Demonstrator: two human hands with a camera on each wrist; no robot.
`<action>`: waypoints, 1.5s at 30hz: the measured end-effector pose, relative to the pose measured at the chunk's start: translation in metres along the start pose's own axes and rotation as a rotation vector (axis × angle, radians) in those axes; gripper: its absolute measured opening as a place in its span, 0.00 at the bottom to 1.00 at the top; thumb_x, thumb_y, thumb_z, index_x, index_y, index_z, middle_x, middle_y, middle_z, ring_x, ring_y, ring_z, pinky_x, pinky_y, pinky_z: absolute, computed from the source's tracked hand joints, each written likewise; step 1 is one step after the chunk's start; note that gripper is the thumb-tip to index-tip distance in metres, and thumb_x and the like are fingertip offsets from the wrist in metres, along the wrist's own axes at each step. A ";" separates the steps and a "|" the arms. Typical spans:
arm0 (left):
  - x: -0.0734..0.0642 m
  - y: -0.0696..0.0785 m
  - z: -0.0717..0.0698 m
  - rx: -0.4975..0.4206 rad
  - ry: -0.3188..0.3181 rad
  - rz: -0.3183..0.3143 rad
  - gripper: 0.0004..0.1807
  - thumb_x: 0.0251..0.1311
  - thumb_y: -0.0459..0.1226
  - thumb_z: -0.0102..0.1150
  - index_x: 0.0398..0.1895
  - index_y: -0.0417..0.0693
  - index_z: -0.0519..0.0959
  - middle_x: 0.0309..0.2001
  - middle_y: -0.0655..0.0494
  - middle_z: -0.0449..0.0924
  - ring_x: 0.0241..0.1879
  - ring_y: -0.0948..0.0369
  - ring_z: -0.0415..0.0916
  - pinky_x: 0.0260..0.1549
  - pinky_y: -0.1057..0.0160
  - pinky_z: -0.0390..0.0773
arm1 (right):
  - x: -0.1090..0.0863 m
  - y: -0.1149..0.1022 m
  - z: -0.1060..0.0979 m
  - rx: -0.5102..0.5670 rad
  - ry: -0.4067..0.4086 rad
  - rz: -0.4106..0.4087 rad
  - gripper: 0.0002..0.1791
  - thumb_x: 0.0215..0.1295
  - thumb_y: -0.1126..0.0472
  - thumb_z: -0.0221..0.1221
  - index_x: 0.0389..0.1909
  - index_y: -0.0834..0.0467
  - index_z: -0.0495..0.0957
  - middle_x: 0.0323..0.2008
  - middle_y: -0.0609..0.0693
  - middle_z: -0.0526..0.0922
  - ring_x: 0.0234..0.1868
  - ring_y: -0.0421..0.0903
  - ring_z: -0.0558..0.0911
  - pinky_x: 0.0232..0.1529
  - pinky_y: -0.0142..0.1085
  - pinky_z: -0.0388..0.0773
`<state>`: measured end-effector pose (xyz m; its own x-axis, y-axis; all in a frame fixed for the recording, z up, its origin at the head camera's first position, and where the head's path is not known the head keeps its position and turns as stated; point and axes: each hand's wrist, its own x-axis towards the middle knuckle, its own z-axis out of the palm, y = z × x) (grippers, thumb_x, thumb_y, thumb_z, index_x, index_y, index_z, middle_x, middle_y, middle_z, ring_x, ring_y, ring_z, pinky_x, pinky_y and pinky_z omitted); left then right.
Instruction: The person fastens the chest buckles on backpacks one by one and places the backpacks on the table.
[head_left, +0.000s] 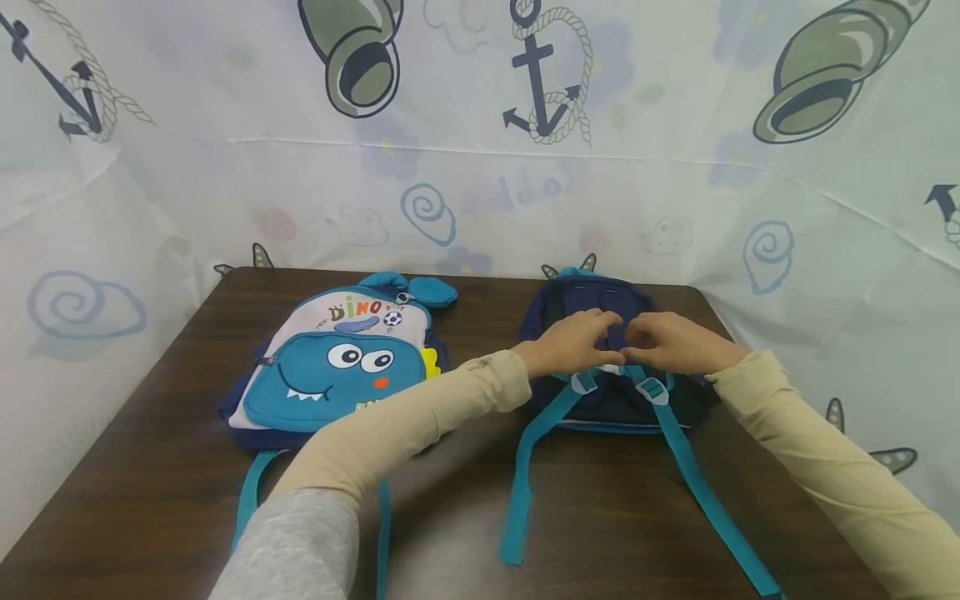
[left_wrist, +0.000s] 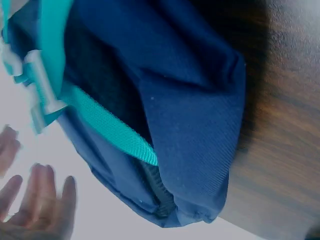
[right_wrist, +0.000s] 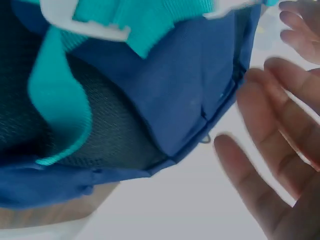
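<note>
From my remote seat, 2 teal straps (head_left: 693,475) trail nearest; my left hand (head_left: 572,343) and right hand (head_left: 673,343), empty, fingers loosely curved, meet over the navy backpack (head_left: 600,293). Tabletop (head_left: 457,517) separates it from the dinosaur backpack (head_left: 300,383) leftward.

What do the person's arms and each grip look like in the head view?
The left sleeve is pale beige, with a small dark marking near the cuff; light grey fabric covers the arm farther up. The right sleeve is pale yellow. The left grip and right grip are bare, without gloves.
</note>
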<state>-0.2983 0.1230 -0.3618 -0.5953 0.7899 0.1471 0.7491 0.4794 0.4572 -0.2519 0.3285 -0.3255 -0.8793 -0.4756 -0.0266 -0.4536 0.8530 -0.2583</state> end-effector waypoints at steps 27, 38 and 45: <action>-0.218 -0.122 -0.101 -0.013 0.045 -0.609 0.48 0.72 0.63 0.40 0.79 0.37 0.46 0.77 0.31 0.45 0.76 0.34 0.46 0.68 0.29 0.54 | 0.089 -0.096 0.029 -0.116 -0.170 0.161 0.48 0.76 0.34 0.39 0.77 0.70 0.43 0.77 0.72 0.46 0.76 0.72 0.48 0.66 0.77 0.45; -0.308 -0.158 -0.129 -0.142 0.114 -0.861 0.53 0.71 0.67 0.28 0.77 0.30 0.37 0.75 0.22 0.40 0.72 0.25 0.43 0.62 0.23 0.54 | 0.135 -0.169 0.058 -0.143 -0.242 0.159 0.58 0.65 0.22 0.40 0.79 0.61 0.42 0.79 0.65 0.43 0.78 0.69 0.46 0.67 0.77 0.43; -0.354 -0.181 -0.118 -0.334 0.165 -0.925 0.54 0.71 0.68 0.21 0.77 0.29 0.31 0.75 0.21 0.34 0.73 0.26 0.38 0.65 0.25 0.50 | 0.153 -0.222 0.071 -0.182 -0.265 0.086 0.61 0.58 0.18 0.43 0.80 0.56 0.42 0.80 0.62 0.45 0.78 0.67 0.48 0.67 0.76 0.46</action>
<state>-0.2579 -0.2885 -0.3935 -0.9554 0.0846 -0.2828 -0.1349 0.7272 0.6731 -0.2753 0.0517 -0.3406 -0.8578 -0.4190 -0.2975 -0.4189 0.9055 -0.0676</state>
